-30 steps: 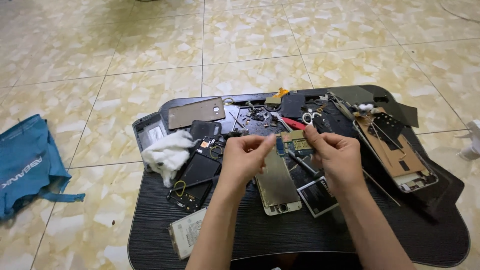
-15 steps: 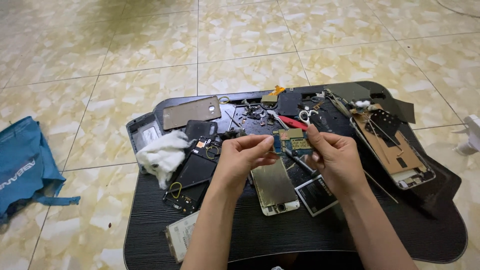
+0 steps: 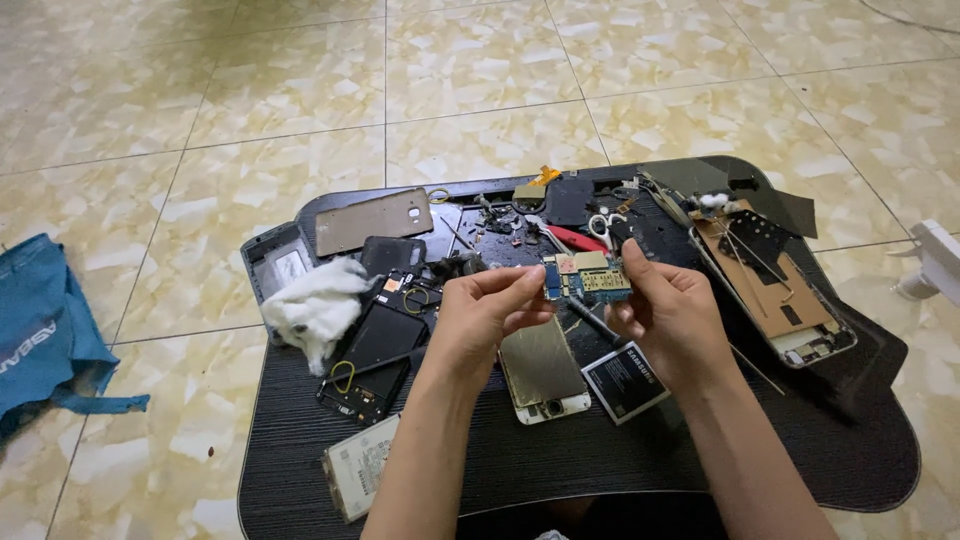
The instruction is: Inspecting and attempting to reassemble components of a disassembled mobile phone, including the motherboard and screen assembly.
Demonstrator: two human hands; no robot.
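Teardown looks well along: black lap table (image 3: 600,470) covered in stripped phone parts, reassembly not begun. Open phone chassis (image 3: 775,290) right of the grip, black phone frame (image 3: 375,355) left of it, gold back cover (image 3: 373,221) up-left. Gold-backed screen panel (image 3: 540,365) just below the grip. Dark battery (image 3: 625,380) with white print below-right; pale battery (image 3: 358,465) with label far below-left. Left hand (image 3: 480,315) and right hand (image 3: 670,310) both pinch the blue circuit board (image 3: 588,278), raised over the table.

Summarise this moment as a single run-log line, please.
left hand: pinching circuit board | right hand: gripping circuit board | below: phone frame, battery, black tray
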